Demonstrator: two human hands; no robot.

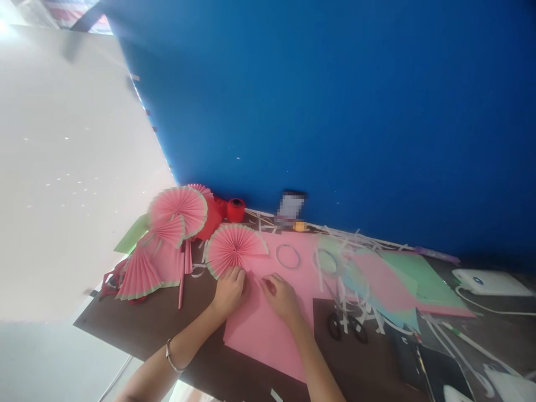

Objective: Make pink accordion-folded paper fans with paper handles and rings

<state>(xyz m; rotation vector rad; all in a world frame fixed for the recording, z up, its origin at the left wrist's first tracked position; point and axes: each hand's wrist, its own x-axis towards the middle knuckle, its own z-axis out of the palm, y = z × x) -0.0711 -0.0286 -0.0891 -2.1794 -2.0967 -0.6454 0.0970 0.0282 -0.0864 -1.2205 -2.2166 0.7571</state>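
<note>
My left hand (229, 289) is closed at the lower edge of a round pleated paper fan (234, 245), pink with a pale green rim. The fan is spread nearly into a full circle, with a gap at its lower right. A little to the right, my right hand (281, 297) has its fingertips pinched together; whatever lies between them is too small to make out. Under both hands lies a pink paper sheet (268, 340). Black-handled scissors (335, 325) rest right of the sheet, partly covered by paper strips.
More pleated fans (178, 209) are heaped at the left, by a red tape roll (236, 210). White paper strips (352, 245) and coloured sheets (419, 273) cover the right side. A white device with a cable (494, 282) stands far right. A blue wall (335, 111) rises behind the table.
</note>
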